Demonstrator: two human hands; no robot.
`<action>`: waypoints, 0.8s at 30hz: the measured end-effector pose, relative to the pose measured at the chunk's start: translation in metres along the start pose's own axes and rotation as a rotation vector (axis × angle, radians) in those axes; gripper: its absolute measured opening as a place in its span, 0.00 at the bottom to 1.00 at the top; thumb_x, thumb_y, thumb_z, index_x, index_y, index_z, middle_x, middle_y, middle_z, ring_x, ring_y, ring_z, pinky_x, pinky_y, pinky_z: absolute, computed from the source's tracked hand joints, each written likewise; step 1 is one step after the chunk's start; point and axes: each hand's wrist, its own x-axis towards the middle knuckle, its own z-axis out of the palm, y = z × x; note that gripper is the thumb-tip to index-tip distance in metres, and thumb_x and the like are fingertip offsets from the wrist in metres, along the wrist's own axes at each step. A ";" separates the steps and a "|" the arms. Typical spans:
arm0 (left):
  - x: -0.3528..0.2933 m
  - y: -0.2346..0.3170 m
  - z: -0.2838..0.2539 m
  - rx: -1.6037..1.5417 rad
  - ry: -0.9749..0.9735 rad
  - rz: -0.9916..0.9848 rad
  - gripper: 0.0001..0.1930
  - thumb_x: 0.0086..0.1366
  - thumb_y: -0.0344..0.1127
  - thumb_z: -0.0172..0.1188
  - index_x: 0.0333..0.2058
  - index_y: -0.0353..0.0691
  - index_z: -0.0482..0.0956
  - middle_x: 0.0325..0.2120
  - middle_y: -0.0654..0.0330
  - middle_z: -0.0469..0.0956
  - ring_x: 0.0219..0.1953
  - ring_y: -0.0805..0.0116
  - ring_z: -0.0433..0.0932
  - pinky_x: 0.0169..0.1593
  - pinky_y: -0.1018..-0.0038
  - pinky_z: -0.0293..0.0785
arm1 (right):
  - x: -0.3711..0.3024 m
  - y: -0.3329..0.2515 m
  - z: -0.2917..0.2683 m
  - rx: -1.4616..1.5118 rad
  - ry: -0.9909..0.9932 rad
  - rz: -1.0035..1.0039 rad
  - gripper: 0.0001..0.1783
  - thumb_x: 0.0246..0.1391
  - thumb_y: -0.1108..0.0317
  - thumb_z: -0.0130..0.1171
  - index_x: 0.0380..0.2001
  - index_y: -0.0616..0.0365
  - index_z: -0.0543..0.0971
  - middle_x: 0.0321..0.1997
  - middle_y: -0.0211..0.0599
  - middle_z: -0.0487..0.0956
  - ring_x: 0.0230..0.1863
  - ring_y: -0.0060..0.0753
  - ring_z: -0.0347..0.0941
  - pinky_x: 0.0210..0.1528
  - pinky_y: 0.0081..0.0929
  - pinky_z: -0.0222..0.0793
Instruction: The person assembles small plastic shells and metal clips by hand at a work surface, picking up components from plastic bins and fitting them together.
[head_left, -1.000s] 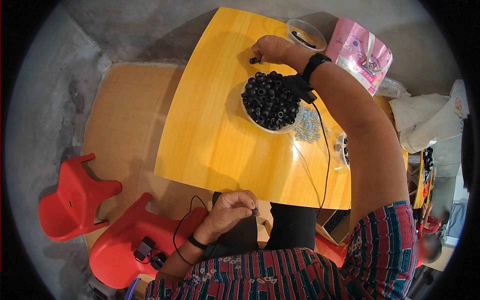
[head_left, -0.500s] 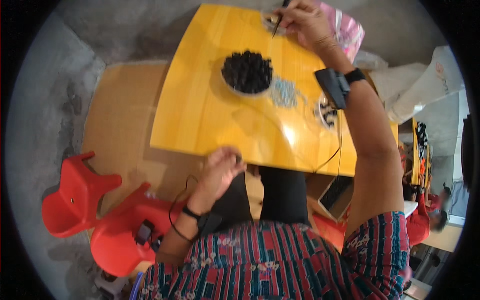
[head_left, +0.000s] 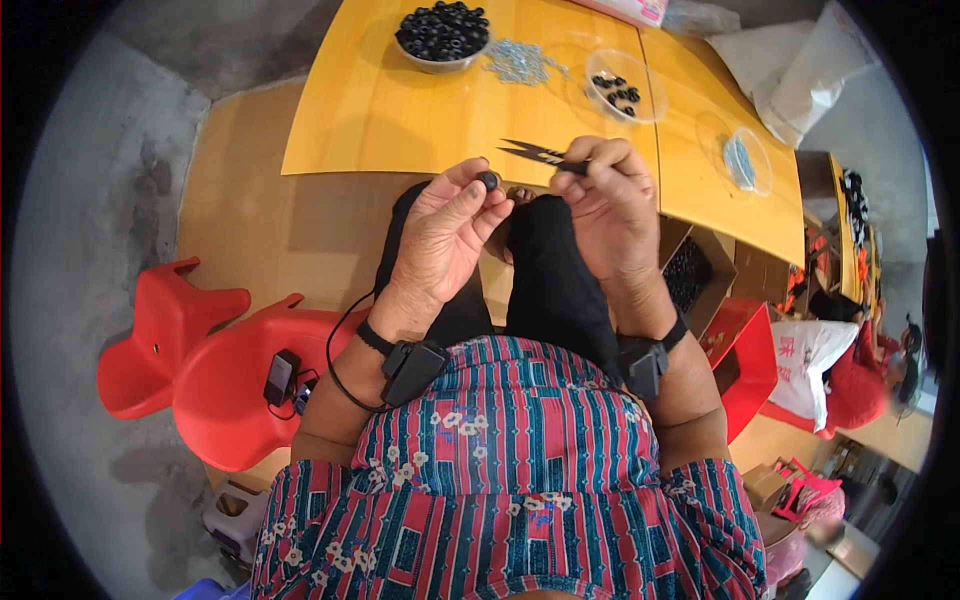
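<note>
Pinched between the thumb and fingertips of my left hand (head_left: 447, 235) is a small round black piece (head_left: 487, 181). In my right hand (head_left: 615, 205) is a pair of small black thread snips (head_left: 540, 154), with parted blades pointing left toward that piece. The blade tips are apart from it. Both hands are over my lap, just off the table's near edge. Beyond them on the yellow table (head_left: 370, 120) stands a bowl (head_left: 440, 66) heaped with similar black pieces. Beside the bowl lies a loose pile of small light-blue pieces (head_left: 520, 62).
A clear bowl (head_left: 655, 105) holds several black pieces. Farther right, a clear container (head_left: 765, 175) has light-blue pieces in it. Red chairs (head_left: 225, 390) stand at my left, one carrying a small black device (head_left: 282, 378). At lower right is an open box (head_left: 690, 275) of dark pieces.
My right hand has come back from the table's far side with the snips, close to my left hand. My left hand still pinches the black piece. The view has tilted downward.
</note>
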 end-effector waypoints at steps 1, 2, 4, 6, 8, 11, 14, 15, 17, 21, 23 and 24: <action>0.001 -0.001 0.000 0.015 -0.002 0.008 0.11 0.61 0.26 0.56 0.43 0.37 0.73 0.34 0.61 0.77 0.38 0.72 0.77 0.48 0.74 0.75 | -0.006 0.004 -0.001 -0.021 0.023 0.030 0.02 0.50 0.79 0.53 0.27 0.62 0.72 0.36 0.41 0.75 0.31 0.30 0.74 0.37 0.23 0.71; 0.002 -0.001 0.000 0.030 -0.004 0.016 0.11 0.61 0.26 0.56 0.43 0.37 0.73 0.35 0.61 0.77 0.38 0.72 0.77 0.48 0.74 0.75 | -0.010 0.008 -0.003 -0.042 0.047 0.061 0.02 0.49 0.79 0.54 0.28 0.63 0.72 0.34 0.39 0.75 0.30 0.29 0.75 0.36 0.22 0.71; 0.003 -0.003 0.002 0.050 -0.008 -0.001 0.10 0.61 0.25 0.56 0.43 0.37 0.74 0.35 0.61 0.77 0.38 0.71 0.77 0.48 0.75 0.75 | -0.017 0.012 -0.008 -0.098 0.091 0.076 0.06 0.49 0.80 0.56 0.33 0.63 0.74 0.31 0.37 0.76 0.28 0.28 0.75 0.34 0.21 0.72; 0.004 -0.005 0.003 0.070 -0.008 0.003 0.10 0.61 0.25 0.56 0.42 0.38 0.74 0.36 0.61 0.77 0.39 0.71 0.77 0.47 0.75 0.75 | -0.020 0.012 -0.013 -0.211 0.038 0.120 0.11 0.51 0.81 0.53 0.40 0.63 0.72 0.35 0.39 0.75 0.30 0.29 0.74 0.35 0.21 0.70; 0.005 -0.004 0.003 0.089 -0.028 0.006 0.10 0.61 0.25 0.56 0.42 0.38 0.73 0.36 0.61 0.77 0.39 0.72 0.77 0.47 0.75 0.75 | -0.019 0.010 -0.012 -0.258 0.026 0.102 0.16 0.51 0.81 0.55 0.45 0.64 0.72 0.35 0.37 0.75 0.30 0.26 0.74 0.33 0.19 0.71; 0.006 -0.002 0.006 0.136 -0.058 0.028 0.11 0.61 0.24 0.56 0.42 0.37 0.72 0.36 0.60 0.76 0.38 0.71 0.77 0.47 0.75 0.75 | -0.017 0.003 -0.004 -0.279 0.056 0.174 0.18 0.51 0.81 0.56 0.47 0.65 0.72 0.31 0.33 0.76 0.29 0.22 0.74 0.33 0.17 0.73; 0.005 0.003 0.009 0.196 -0.065 0.060 0.11 0.61 0.24 0.56 0.43 0.37 0.71 0.36 0.60 0.75 0.38 0.71 0.77 0.47 0.75 0.75 | -0.012 -0.004 -0.003 -0.353 -0.042 0.279 0.18 0.52 0.79 0.54 0.48 0.66 0.72 0.30 0.32 0.75 0.29 0.19 0.73 0.29 0.15 0.70; 0.005 0.005 0.010 0.221 -0.062 0.072 0.12 0.61 0.24 0.56 0.43 0.36 0.71 0.36 0.60 0.75 0.38 0.71 0.76 0.46 0.75 0.75 | -0.010 -0.006 -0.003 -0.420 -0.106 0.288 0.17 0.53 0.78 0.54 0.48 0.66 0.72 0.28 0.30 0.75 0.27 0.18 0.72 0.27 0.14 0.67; 0.005 0.005 0.009 0.223 -0.065 0.087 0.11 0.61 0.24 0.56 0.43 0.36 0.71 0.36 0.60 0.75 0.38 0.71 0.77 0.46 0.75 0.75 | -0.010 -0.009 -0.004 -0.485 -0.168 0.298 0.16 0.54 0.77 0.53 0.47 0.66 0.73 0.26 0.29 0.75 0.26 0.16 0.70 0.25 0.14 0.65; 0.006 0.008 0.004 0.210 -0.108 0.111 0.10 0.61 0.23 0.55 0.42 0.34 0.72 0.37 0.57 0.75 0.39 0.70 0.77 0.48 0.73 0.77 | -0.013 -0.012 0.002 -0.686 -0.133 0.255 0.12 0.55 0.74 0.54 0.42 0.65 0.77 0.23 0.26 0.75 0.22 0.13 0.68 0.24 0.13 0.62; 0.004 0.011 0.002 0.204 -0.101 0.108 0.10 0.61 0.23 0.55 0.42 0.34 0.73 0.37 0.57 0.74 0.39 0.69 0.76 0.48 0.73 0.77 | -0.013 -0.012 0.006 -0.764 -0.126 0.225 0.11 0.55 0.73 0.55 0.41 0.65 0.77 0.22 0.26 0.75 0.22 0.12 0.68 0.24 0.12 0.62; 0.003 0.012 0.002 0.199 -0.099 0.101 0.09 0.61 0.23 0.55 0.41 0.34 0.73 0.37 0.56 0.74 0.39 0.69 0.76 0.48 0.73 0.77 | -0.013 -0.012 0.008 -0.758 -0.113 0.216 0.11 0.55 0.72 0.55 0.41 0.64 0.78 0.22 0.26 0.76 0.22 0.12 0.68 0.24 0.12 0.62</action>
